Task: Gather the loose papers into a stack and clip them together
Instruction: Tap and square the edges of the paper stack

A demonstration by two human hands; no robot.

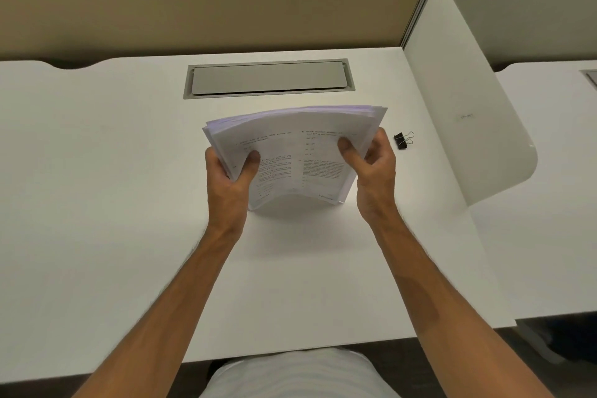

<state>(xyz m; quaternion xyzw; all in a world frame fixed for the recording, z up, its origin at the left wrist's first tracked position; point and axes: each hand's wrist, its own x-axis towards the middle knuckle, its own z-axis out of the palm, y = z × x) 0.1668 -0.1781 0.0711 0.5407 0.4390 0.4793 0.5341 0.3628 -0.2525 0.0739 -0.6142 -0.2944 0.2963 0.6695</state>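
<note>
Nearest the near edge of the surface [290, 284], both forearms are reaching forward over bare white top. The left hand [231, 176] is closing its grip on the left side of the paper stack [290, 158], thumb lying on the printed top sheet and fingers passing underneath. The right hand [371, 168] is gripping the right side the same way, thumb on top. The stack is being held above the middle of the surface, clear of it at the near end, and is bowing upward between the two grips.

Handling judgement: the sheets are thin and limp, light as a bundle, and inclined to slide over one another; the far edges are visibly fanning and are not flush. Squaring by tapping an edge on the surface appears advisable before clipping. The best hold is at the side margins, pinched through the full thickness.

Farther right, toward the right edge of the surface, the binder clip [402, 140] is lying untouched, just beside the right hand and apart from the stack. Clipping is not yet done.

Beyond, a closed cable hatch [268, 78] is sitting near the far edge.
</note>
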